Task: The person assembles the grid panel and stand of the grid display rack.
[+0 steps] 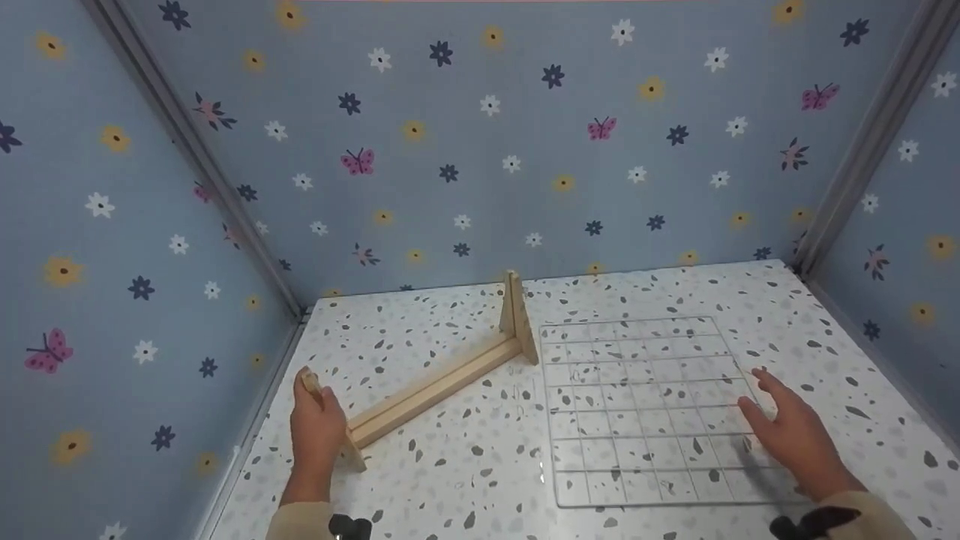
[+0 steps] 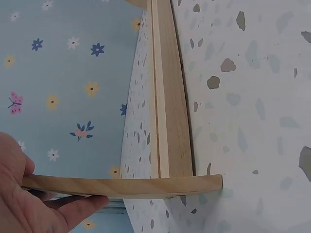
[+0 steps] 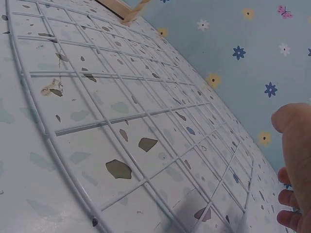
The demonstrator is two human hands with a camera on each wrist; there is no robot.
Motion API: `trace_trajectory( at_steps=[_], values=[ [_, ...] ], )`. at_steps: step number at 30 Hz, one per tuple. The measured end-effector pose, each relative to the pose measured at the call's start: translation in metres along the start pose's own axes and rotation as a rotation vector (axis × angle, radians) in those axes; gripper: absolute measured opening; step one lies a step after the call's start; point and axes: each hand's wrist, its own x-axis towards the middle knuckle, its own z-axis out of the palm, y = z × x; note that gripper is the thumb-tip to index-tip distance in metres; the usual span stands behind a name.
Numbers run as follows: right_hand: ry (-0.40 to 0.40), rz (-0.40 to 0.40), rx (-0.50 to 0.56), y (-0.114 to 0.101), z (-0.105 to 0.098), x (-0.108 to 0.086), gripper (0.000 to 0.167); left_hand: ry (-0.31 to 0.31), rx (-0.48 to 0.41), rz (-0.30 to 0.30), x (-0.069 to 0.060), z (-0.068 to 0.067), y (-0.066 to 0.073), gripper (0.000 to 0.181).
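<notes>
My left hand grips the upper part of a wooden end piece at the near left of a wooden stand. In the left wrist view, the thumb and fingers of the left hand pinch the curved end piece from both sides, with the long bar running away from it. A white wire grid lies flat to the right. Over the grid's right edge, my right hand hovers with relaxed fingers, holding nothing; in the right wrist view that hand is beside the grid, apart from it.
The speckled white table meets blue flowered panels at the back and both sides. Grey metal posts stand at the corners. The stand's far end piece rises near the back edge.
</notes>
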Motion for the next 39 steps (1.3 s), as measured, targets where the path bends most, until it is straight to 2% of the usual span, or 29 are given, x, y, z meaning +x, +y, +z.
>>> trace_trajectory(
  at_steps=[14, 19, 25, 30, 35, 37, 39],
  values=[
    [-0.059, 0.073, -0.002, 0.014, -0.008, -0.004, 0.09, -0.071, 0.025, 0.044, -0.002, -0.011, -0.004, 0.061],
    [-0.053, 0.069, 0.007, 0.017, -0.008, -0.006, 0.088, -0.092, 0.045, 0.022, -0.002, -0.016, -0.005, 0.062],
    [-0.076, 0.115, 0.008, 0.021, -0.009, -0.005, 0.087, -0.108, 0.043, -0.015, -0.004, -0.022, -0.009, 0.062],
    [-0.091, 0.133, 0.0, 0.025, -0.01, -0.006, 0.087, -0.112, 0.038, -0.009, -0.006, -0.024, -0.012, 0.061],
    [-0.101, 0.119, -0.002, 0.029, -0.012, -0.007, 0.086, -0.111, 0.057, -0.046, -0.008, -0.022, -0.013, 0.063],
    [-0.095, 0.108, -0.003, 0.029, -0.012, -0.007, 0.084, -0.095, 0.053, -0.057, -0.01, -0.021, -0.014, 0.068],
    [-0.086, 0.1, -0.008, 0.029, -0.013, -0.006, 0.083, -0.052, 0.018, -0.064, -0.014, -0.018, -0.013, 0.077]
  ],
)
